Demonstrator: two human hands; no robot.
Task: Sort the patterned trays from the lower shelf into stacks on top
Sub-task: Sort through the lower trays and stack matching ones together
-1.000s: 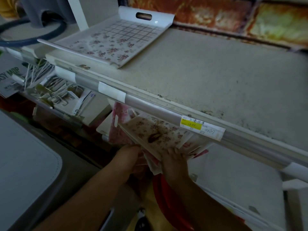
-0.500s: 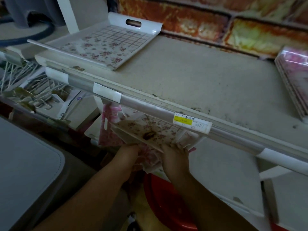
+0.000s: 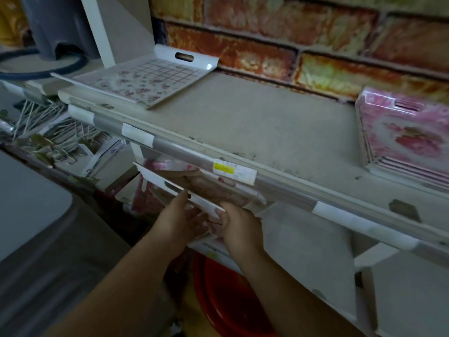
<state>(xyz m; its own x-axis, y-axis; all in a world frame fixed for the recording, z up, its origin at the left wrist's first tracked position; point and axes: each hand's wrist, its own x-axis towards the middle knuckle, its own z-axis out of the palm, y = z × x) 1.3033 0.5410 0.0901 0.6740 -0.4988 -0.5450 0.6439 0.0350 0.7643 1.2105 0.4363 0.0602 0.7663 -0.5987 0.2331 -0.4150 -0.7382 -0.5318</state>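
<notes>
- Where a second ago the small-flowered tray (image 3: 194,188) lay flatter in the pile with its face up to the camera, it is now tipped up and drawn forward — its white handle end (image 3: 175,188) rises at the front of the lower shelf (image 3: 303,242), just under the rail of the top shelf (image 3: 255,122).
- Both hands are closed on it: the left hand (image 3: 181,218) has its thumb over the white rim beside the handle slot and its fingers underneath, while the right hand (image 3: 239,226) pinches the near right corner, thumb on top.
- Under and behind this tray, more trays remain on the lower shelf; a pink-patterned one (image 3: 148,198) shows to the left, and how many lie below I cannot tell.
- The lift reads as this tray being separated from the pile, so the step in hand is carrying it up rather than searching further.
- On top, two places are already begun — a floral tray with a grid print (image 3: 145,81) at the far left, and a stack of pink rose trays (image 3: 408,139) at the right edge, which has come into view as the camera turned.
- Judging by its small brownish flowers, the held tray probably belongs with the left one, though blur leaves that uncertain.
- The rail with its yellow price label (image 3: 234,170) sits close above the tray, so it will need to clear that edge on the way up.
</notes>
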